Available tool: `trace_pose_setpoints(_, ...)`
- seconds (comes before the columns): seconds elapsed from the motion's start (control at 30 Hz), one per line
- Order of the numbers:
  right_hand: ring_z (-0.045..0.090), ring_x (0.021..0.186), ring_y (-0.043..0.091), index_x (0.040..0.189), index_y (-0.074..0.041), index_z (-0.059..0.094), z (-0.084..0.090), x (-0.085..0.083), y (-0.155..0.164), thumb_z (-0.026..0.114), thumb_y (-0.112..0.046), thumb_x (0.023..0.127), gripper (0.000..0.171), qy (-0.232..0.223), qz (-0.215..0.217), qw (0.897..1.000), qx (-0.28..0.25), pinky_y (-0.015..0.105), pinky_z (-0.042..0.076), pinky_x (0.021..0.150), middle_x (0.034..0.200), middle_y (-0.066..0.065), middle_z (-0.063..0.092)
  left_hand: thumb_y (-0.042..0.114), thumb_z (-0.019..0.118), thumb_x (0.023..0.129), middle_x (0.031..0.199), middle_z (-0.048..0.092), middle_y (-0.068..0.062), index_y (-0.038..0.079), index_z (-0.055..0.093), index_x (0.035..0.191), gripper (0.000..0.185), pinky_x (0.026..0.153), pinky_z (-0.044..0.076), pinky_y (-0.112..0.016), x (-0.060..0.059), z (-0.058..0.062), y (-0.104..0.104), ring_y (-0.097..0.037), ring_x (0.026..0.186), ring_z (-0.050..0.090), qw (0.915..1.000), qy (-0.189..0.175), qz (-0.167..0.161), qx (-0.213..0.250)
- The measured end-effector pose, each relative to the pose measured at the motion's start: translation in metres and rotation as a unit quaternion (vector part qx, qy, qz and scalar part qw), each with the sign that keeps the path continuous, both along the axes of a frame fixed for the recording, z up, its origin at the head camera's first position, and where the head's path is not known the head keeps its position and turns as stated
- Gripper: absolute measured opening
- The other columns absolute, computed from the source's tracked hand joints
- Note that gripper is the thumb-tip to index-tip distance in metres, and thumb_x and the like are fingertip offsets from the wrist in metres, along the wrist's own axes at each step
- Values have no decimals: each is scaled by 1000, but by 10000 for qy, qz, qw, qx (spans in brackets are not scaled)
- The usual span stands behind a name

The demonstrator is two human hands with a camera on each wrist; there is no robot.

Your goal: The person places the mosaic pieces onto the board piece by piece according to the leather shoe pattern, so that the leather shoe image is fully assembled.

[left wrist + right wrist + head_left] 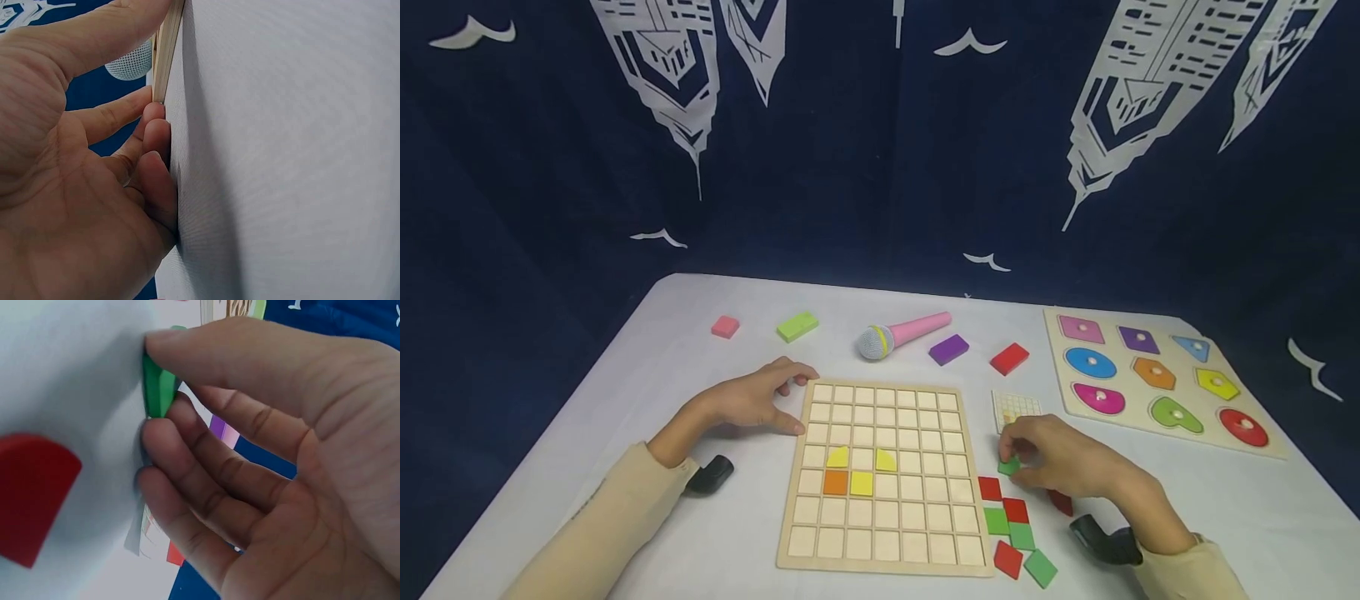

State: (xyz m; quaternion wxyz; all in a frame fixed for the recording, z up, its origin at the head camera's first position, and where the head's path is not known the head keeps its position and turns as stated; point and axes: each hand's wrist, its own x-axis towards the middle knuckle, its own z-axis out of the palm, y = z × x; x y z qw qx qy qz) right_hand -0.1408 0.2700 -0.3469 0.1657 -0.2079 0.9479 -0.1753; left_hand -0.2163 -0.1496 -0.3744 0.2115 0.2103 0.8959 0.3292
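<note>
Right hand (1060, 454) pinches a green piece (160, 390) beside the board (914, 513)

The right thumb and fingertips pinch the green piece between them, close above or on the surface (737, 533); the view is too tight to be sure which. That spot lies just off the board's right edge. A card (1017, 404) with a small printed grid lies just beyond the right fingers, partly hidden by them. A curved red piece (1060, 502) lies on the nearer side of the right hand, partly under it in the head view.

Nearer the person than the right fingers, six loose squares (1021, 536), three red and three green, lie beside the board's lower right edge.

The left hand (752, 400) has its thumb and forefinger spread apart, both touching the board's left edge, the forefinger at the far corner. Its other fingers bend loosely towards the surface. Between the two hands, the board carries an orange square (835, 482), a yellow square (861, 483) and two yellow pieces (886, 460) with one curved side.

Beyond the left fingers are a pink block (726, 327) and a lime block (797, 327). A pink microphone (904, 335), a purple block (949, 350) and a red block (1010, 359) lie beyond the board. To the right of the right fingers and farther off is a shape puzzle (1138, 408).
</note>
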Motion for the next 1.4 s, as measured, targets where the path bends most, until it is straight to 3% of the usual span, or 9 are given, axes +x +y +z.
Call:
trace_pose_setpoints(0.3,53,87,13,90,-24,65,7,6,-17,85,-15,75,27,246,159,9995,-101,26,51,76,86,-12,58,27,89,75,127,49,-5,17,49,144,80,95,41,-41,2,0,1,-24,114,45,9999,-85,124,-3)
trace_pose_setpoints(0.57,54,86,11,88,-23,64,14,11,-43,81,-13,78,22,499,781,9952,-314,27,50,78,88,-12,60,28,88,76,125,49,-5,18,48,144,79,95,41,-43,1,2,0,-25,115,44,10000,-67,69,-25)
trace_pose_setpoints(0.83,52,81,10,91,-20,65,11,9,-75,78,-13,79,19,499,988,9934,-312,23,47,69,87,-9,58,28,88,76,123,49,-5,18,49,144,79,93,41,-40,1,1,1,-24,114,44,9999,-99,102,-29)
trace_pose_setpoints(1.07,52,79,6,92,-20,66,7,11,-108,75,-12,82,15,362,1544,9864,-435,21,46,72,87,-11,58,26,88,76,130,48,-5,17,49,143,78,95,41,-41,2,-3,0,-24,114,45,9998,-141,76,90)
trace_pose_setpoints(1.4,49,74,0,90,-22,67,9,17,-149,79,-16,81,17,490,2139,9746,-457,16,44,67,86,-14,58,28,88,76,126,49,-6,16,48,144,79,95,41,-43,-1,-1,-2,-25,115,45,10000,-35,-25,89)
